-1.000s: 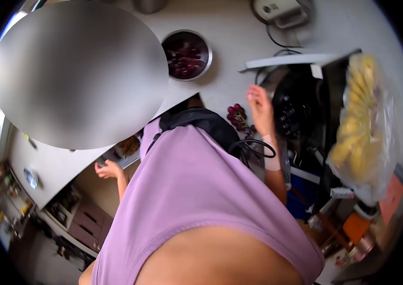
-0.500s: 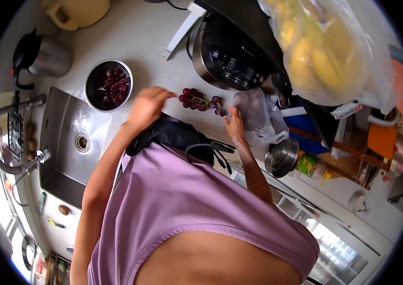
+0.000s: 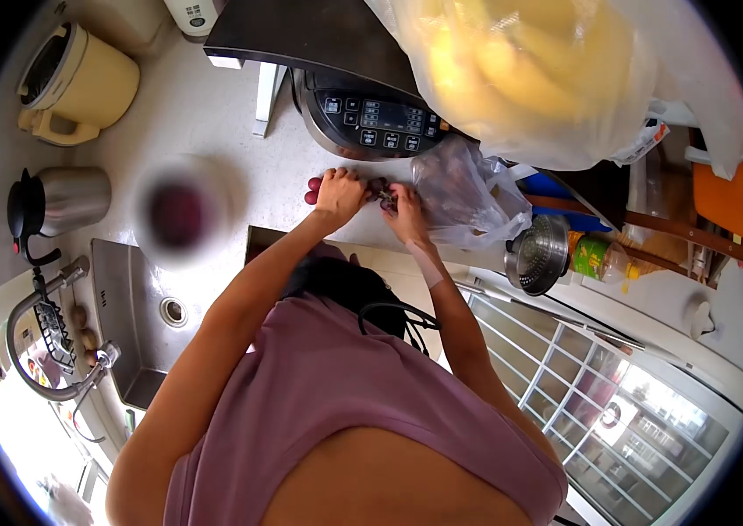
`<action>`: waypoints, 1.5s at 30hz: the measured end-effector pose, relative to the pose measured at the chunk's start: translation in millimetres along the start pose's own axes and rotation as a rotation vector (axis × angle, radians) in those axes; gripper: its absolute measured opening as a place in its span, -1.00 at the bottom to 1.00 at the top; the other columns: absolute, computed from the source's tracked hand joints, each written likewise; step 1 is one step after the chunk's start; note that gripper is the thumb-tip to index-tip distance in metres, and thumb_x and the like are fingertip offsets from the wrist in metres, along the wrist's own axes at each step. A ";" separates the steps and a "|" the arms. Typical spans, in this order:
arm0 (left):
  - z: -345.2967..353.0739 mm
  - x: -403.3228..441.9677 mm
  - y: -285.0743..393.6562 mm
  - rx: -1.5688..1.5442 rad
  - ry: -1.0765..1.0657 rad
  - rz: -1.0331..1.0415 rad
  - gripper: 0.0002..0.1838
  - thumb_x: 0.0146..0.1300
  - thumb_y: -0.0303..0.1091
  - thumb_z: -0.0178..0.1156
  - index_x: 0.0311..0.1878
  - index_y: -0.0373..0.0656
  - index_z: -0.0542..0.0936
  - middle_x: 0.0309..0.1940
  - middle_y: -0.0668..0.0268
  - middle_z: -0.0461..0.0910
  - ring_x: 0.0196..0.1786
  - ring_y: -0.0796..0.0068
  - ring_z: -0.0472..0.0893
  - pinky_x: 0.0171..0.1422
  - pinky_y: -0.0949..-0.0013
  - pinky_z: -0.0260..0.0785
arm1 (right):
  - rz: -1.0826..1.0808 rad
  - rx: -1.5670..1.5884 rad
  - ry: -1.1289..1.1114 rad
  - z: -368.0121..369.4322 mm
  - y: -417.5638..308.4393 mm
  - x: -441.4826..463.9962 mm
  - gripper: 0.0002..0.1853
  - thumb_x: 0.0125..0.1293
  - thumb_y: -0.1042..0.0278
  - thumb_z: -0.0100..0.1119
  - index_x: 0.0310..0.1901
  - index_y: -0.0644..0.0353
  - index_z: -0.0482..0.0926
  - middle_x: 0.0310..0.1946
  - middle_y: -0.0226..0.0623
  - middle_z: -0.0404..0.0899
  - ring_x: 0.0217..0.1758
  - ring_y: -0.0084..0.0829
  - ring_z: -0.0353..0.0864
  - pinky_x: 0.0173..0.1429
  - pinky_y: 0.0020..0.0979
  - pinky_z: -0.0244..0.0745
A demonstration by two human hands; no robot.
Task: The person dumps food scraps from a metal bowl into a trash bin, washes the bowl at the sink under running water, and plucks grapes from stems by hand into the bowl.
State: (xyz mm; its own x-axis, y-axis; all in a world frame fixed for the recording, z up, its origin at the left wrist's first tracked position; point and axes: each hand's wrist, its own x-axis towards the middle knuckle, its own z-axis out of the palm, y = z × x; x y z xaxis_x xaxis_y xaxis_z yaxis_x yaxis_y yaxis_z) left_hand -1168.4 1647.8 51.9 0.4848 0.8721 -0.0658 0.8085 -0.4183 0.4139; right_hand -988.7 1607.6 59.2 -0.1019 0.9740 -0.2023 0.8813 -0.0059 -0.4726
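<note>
A small bunch of red grapes (image 3: 313, 191) lies on the counter in front of me, partly covered by my two hands. My left hand (image 3: 343, 193) is over the middle of the bunch with its fingers bent down around the grapes. At the bunch's right end, my right hand (image 3: 404, 213) has its fingers closed on grapes and stem. A clear plastic bag (image 3: 468, 188) with round dark fruit inside sits just right of that hand. Left of my hands stands a bowl (image 3: 180, 210) with dark red contents, strongly blurred.
A black cooker (image 3: 371, 118) stands behind the grapes under a dark shelf (image 3: 319, 39). A bag of yellow fruit (image 3: 529, 70) hangs over the right side. The steel sink (image 3: 139, 298), a steel jug (image 3: 74, 200) and a yellow kettle (image 3: 95, 83) are at left; a metal strainer (image 3: 536, 254) is at right.
My left hand has moved right and down onto the grapes. The right hand has closed at the bunch's right end. The camera view has shifted.
</note>
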 end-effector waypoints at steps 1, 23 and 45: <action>1.2 -5.4 -0.8 -0.080 0.062 -0.013 -0.78 0.17 -0.15 0.18 -0.34 -0.08 0.66 -0.25 0.24 0.59 -0.05 0.23 0.52 0.04 0.16 0.28 | -0.010 0.069 -0.018 0.6 1.0 -1.4 -0.43 0.02 0.45 0.31 0.11 0.18 0.35 -0.08 -0.07 0.45 0.08 -0.04 0.39 0.21 -0.16 0.30; -217.0 -234.0 -53.6 -1.000 0.857 -0.913 -0.70 0.43 -0.19 0.00 -0.35 -0.21 0.47 -0.52 0.45 0.41 -0.62 0.71 0.41 -0.60 0.61 0.22 | -0.260 1.440 -1.206 -11.4 -316.3 62.1 -0.62 0.31 0.34 0.20 0.13 0.12 0.39 0.00 -0.48 0.46 0.01 -0.67 0.46 0.02 -0.61 0.45; -213.9 -300.8 -72.5 -0.899 1.435 -1.104 -0.63 0.34 -0.30 0.15 -0.58 -0.22 0.38 -0.60 0.49 0.33 -0.51 0.70 0.25 -0.44 0.54 0.09 | 0.245 1.158 -1.988 57.9 -385.4 90.8 -0.62 0.35 0.10 -0.09 -0.60 0.05 0.21 -0.78 -0.66 0.00 -0.82 -0.80 -0.10 -0.81 -0.72 -0.12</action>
State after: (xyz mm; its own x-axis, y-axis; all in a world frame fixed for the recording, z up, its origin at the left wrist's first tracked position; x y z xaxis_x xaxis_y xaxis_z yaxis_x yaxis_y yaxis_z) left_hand -1444.2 1470.1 235.9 -0.9343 0.3366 -0.1173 -0.0677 0.1556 0.9855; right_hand -1364.3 1685.3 173.3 -0.8735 -0.4095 -0.2631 0.4763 -0.8305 -0.2887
